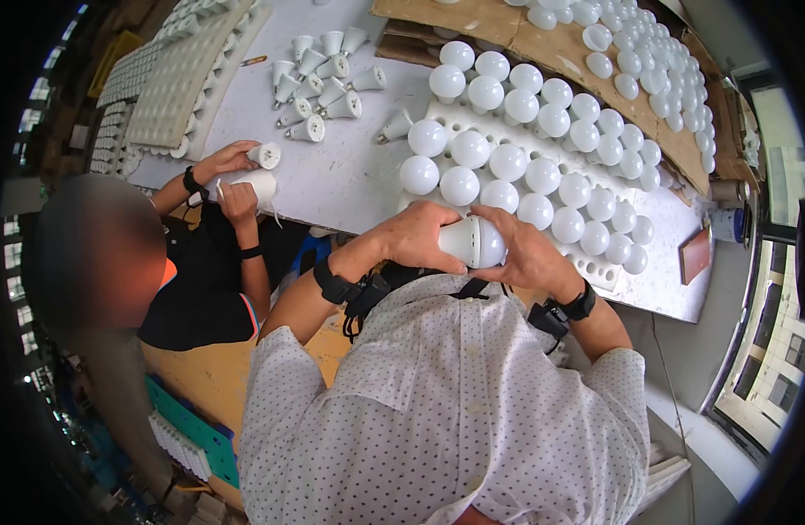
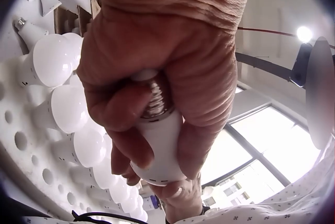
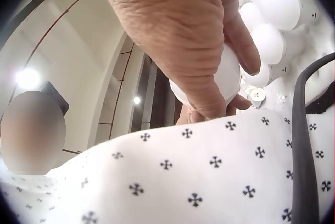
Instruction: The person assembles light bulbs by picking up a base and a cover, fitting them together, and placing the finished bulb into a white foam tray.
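Note:
A white LED light bulb (image 1: 458, 242) lies sideways between my two hands, close in front of the shirt. My left hand (image 1: 413, 234) grips its tapered housing; the left wrist view shows the fingers curled about the metal screw cap (image 2: 156, 98). From the other side my right hand (image 1: 532, 250) holds the round dome, thumb and fingers around the dome (image 3: 228, 75) in the right wrist view. Just beyond the hands, rows of bulbs with round white domes (image 1: 459, 185) stand in a white foam tray (image 1: 444, 112).
Bulb housings without domes (image 1: 311, 87) lie on the white table (image 1: 245, 96). Loose domes (image 1: 630, 61) cover cardboard (image 1: 472, 19) at the back right. On the left, another person's hands (image 1: 236, 197) hold a housing (image 1: 265, 156) near stacked foam trays (image 1: 179, 83).

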Demonstrator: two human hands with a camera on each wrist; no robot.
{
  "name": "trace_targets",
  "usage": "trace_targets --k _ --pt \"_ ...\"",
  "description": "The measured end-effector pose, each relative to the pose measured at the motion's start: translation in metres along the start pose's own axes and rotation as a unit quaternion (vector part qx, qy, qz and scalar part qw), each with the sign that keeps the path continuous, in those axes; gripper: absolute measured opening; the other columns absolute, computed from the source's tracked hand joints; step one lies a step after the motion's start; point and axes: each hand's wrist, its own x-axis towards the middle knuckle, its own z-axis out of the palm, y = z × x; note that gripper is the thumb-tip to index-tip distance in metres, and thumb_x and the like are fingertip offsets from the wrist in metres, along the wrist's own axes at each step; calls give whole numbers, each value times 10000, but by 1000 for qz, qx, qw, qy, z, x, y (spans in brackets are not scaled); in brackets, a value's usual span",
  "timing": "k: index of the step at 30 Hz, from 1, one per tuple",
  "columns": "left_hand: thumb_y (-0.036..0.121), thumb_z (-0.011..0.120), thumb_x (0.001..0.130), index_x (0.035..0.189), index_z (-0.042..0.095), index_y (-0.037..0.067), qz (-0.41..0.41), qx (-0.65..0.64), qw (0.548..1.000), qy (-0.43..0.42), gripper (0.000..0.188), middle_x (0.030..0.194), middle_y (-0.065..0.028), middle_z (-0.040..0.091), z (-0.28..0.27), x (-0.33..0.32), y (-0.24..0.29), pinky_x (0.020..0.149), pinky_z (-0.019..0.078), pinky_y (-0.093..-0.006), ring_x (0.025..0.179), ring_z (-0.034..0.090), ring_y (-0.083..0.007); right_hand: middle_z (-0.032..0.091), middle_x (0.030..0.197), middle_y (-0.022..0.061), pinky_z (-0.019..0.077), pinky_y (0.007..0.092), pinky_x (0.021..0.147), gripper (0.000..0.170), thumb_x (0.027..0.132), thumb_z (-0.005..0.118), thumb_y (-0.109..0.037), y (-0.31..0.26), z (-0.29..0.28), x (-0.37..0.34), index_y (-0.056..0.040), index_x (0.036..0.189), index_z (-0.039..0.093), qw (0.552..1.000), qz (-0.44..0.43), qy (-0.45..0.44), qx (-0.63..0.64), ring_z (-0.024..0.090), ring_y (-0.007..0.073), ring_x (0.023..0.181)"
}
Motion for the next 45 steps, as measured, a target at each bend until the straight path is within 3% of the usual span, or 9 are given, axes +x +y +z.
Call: trace_targets --k 8,12,14,17,31,36,38,40,45 --pt "303 779 580 917 620 -52 64 -31 997 19 515 820 -165 652 6 1 4 719 482 -311 767 632 -227 504 1087 152 449 393 818 739 576 774 -121 -7 15 7 -48 1207 397 989 -87 120 7 516 334 987" --pt "339 747 650 973 616 -46 83 -31 996 20 520 863 -121 648 8 6 2 676 500 -279 760 622 -167 491 1095 123 429 378 849 655 552 747 -49 -4 18 6 -53 1140 459 983 -110 147 24 475 293 1013" --pt "397 689 708 964 615 -58 -41 -109 993 -30 527 828 -117 635 4 10 11 552 506 -253 682 614 -156 488 1089 122 432 375 841 651 553 743 -46 3 19 5 -54 1139 462 982 -125 142 12 477 290 1003" --pt "426 664 722 951 618 -64 -24 -113 990 -77 543 796 -113 621 5 15 1 462 487 -227 614 599 -141 485 1073 119 436 369 827 646 552 741 -43 5 21 5 -55 1138 470 980 -147 137 4 481 285 983" --pt "337 632 591 793 597 -98 12 21 999 -22 480 696 -160 621 16 13 29 594 478 -314 645 612 -204 503 956 98 437 358 717 397 566 677 -37 -1 25 -1 -79 941 552 938 -254 236 16 509 254 869" --pt "409 595 613 779 599 -93 29 17 999 -42 529 676 -178 622 16 32 29 607 476 -332 656 626 -252 492 998 109 431 353 735 423 568 697 -33 2 22 -13 -83 952 526 945 -206 253 11 504 257 886" --pt "394 622 656 868 602 -85 8 17 997 -81 524 777 -206 639 10 41 33 650 483 -320 743 640 -249 492 1013 124 426 377 777 536 534 729 -28 9 20 -23 -83 1007 485 943 -119 301 70 485 300 914" --pt "242 653 720 1036 547 -56 57 7 998 21 447 1016 -156 626 11 39 33 677 469 -276 855 615 -173 476 1058 140 410 372 831 569 549 754 -44 12 9 -57 -78 1020 435 926 -49 372 49 487 284 983" --pt "145 654 783 1080 530 -59 57 -159 972 162 381 992 -184 633 -22 20 -3 716 494 -256 866 628 -182 485 1066 147 418 370 863 539 582 748 -62 49 -22 -186 -40 1049 478 732 261 574 -259 492 285 1001"
